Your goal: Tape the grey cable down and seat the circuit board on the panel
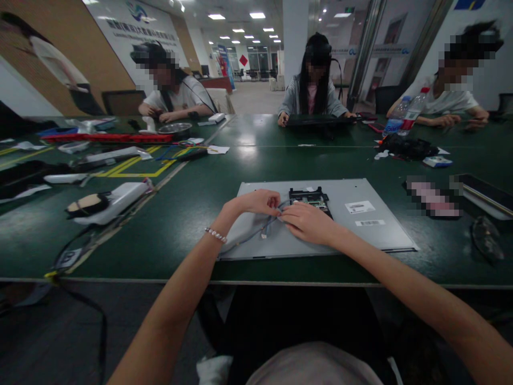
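A flat grey metal panel (pixel 340 192), like the back of a display screen, lies on the green table before me. A black bracket with a circuit board (pixel 319 203) sits near its middle, partly covered by my right hand. A bundle of thin grey cable (pixel 244 239) runs across the panel's left part up to my fingers. My left hand (pixel 258 202), with a beaded bracelet on the wrist, has its fingers curled in a pinch on the cable. Opposite it, my right hand (pixel 308 222) closes its fingertips on the same cable, just beside the board.
Left of me lies a white device with a tan pad (pixel 88 205), near a black cord. To the right are a pink phone (pixel 433 198), a dark case (pixel 487 195), a clear plastic wrapper (pixel 486 238) and two bottles (pixel 412 112). Several people sit across the table.
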Motion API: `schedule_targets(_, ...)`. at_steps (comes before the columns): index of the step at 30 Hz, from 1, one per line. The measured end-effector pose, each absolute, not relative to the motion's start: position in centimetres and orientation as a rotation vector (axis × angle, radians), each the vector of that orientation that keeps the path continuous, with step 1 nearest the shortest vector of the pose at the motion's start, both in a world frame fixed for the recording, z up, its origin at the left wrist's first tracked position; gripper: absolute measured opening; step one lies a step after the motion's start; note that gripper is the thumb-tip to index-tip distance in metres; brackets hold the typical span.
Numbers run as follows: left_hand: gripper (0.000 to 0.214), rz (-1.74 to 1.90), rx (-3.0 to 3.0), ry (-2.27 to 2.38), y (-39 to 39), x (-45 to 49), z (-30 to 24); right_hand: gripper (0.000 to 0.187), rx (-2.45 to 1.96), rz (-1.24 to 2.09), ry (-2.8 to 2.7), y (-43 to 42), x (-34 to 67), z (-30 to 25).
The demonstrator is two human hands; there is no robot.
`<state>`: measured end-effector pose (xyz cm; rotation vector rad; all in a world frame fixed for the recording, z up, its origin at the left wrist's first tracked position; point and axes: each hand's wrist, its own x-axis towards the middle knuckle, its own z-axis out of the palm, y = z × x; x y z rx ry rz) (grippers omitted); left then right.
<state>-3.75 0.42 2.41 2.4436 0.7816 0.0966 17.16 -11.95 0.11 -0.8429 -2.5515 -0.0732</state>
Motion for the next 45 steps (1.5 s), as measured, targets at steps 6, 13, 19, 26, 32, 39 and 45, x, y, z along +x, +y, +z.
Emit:
schedule_targets(6,0.024,0.097,2.388,0.781,0.4,-3.8,2.5,0.025,-0.861,-0.067,-2.591,-12.0,17.3,-0.2)
schedule_targets(13,0.020,0.079,2.373,0.757,0.7,-4.0,2.4,0.025,-0.842,-0.042,-2.586,-12.2,17.3,0.4)
schedule_targets(19,0.020,0.069,2.381,0.751,1.1,-4.1,2.1,0.027,-0.847,-0.092,-2.602,-12.0,17.3,0.0)
schedule_targets(26,0.020,0.051,2.367,0.775,0.6,-3.9,2.7,0.030,-0.836,-0.059,-2.596,-11.8,17.2,-0.4)
schedule_targets(32,0.022,-0.007,2.382,0.771,0.5,-3.9,3.1,0.028,-0.844,-0.040,-2.632,-11.8,17.2,-0.2)
schedule_targets(39,0.023,0.011,2.394,0.742,0.3,-3.9,3.3,0.027,-0.841,-0.048,-2.640,-12.0,17.2,0.0)
schedule_targets(45,0.030,0.028,2.419,0.744,0.7,-4.1,2.6,0.028,-0.824,-0.093,-2.642,-11.9,17.3,-0.2)
